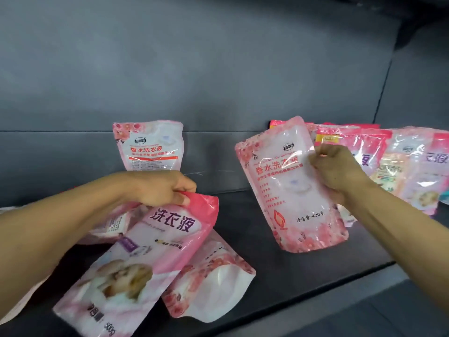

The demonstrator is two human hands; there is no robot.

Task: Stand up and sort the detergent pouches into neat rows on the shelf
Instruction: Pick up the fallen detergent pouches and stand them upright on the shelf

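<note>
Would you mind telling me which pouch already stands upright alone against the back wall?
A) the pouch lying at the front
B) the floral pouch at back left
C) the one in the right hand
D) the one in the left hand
B: the floral pouch stands upright by the back wall, untouched by either hand.

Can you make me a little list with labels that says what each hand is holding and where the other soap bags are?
left hand: pinches the top edge of the pink picture pouch
right hand: grips the flowery pouch, held tilted
standing pouch: upright against the shelf back wall
lying pouch: flat, partly under the picture pouch
right-side pouches: several leaning, overlapping, behind the right hand
shelf: dark grey
</note>
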